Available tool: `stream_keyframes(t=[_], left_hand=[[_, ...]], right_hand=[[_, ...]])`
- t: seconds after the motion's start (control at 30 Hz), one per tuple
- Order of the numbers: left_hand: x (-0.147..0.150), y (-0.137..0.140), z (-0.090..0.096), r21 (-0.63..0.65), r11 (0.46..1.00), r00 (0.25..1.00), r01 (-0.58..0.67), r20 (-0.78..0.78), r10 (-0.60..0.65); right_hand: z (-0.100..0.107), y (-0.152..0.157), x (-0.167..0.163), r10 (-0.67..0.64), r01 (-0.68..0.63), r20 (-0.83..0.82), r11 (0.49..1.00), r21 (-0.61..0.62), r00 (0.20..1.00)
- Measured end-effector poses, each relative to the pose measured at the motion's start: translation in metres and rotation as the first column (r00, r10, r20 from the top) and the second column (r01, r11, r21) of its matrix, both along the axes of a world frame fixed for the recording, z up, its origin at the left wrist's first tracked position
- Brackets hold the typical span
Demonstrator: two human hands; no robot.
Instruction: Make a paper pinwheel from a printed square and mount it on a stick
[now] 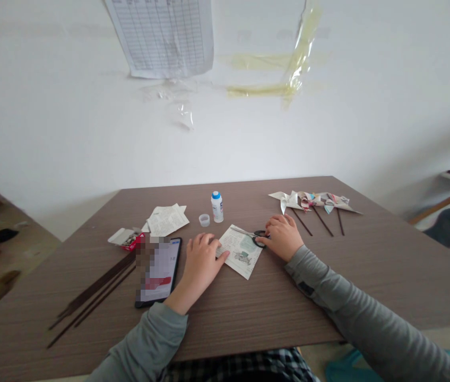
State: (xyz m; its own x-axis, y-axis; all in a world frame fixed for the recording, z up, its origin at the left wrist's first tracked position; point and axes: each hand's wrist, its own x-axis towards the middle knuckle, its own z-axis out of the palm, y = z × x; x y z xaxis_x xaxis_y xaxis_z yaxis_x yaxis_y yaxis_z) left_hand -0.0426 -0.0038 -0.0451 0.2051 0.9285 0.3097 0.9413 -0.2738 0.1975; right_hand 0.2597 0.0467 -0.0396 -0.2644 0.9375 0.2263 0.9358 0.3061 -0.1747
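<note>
A square of printed paper (pixel 244 261) with a small picture on it lies flat on the table, turned cornerwise towards me. My left hand (pixel 201 260) rests at its left edge, fingers apart and thumb lying on the sheet. At the sheet's upper right, my right hand (pixel 283 236) has its fingers closed at the black handles of a pair of scissors (pixel 260 240). Their blades lie across the upper part of the paper, pointing left. Part of the handles is hidden under my right fingers.
Left of my left hand are a phone (pixel 160 273), dark thin sticks (pixel 97 286), a small open box (pixel 127 239) and paper sheets (pixel 167 220). Behind stand a blue-capped bottle (pixel 217 208) and a small clear cup (pixel 204 220). Several paper pinwheels (pixel 314 201) lie at back right.
</note>
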Motion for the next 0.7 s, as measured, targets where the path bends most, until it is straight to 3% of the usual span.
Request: stream_keyframes(t=[0.17,0.37,0.7], left_hand=[[-0.004,0.001,-0.001,0.027,0.999,0.999,-0.027,-0.038,0.028],[-0.005,0.002,0.002,0.021,0.998,0.996,-0.061,-0.067,0.062],[-0.007,0.000,0.016,-0.024,0.997,0.997,-0.075,0.032,0.076]], right_hand=[[-0.004,0.003,0.006,0.003,-0.003,0.002,1.000,0.008,1.000],[0.000,0.001,0.003,0.036,-0.036,-0.010,0.995,-0.098,0.999],[0.006,0.000,0.009,-0.007,0.015,0.071,0.993,-0.121,0.997]])
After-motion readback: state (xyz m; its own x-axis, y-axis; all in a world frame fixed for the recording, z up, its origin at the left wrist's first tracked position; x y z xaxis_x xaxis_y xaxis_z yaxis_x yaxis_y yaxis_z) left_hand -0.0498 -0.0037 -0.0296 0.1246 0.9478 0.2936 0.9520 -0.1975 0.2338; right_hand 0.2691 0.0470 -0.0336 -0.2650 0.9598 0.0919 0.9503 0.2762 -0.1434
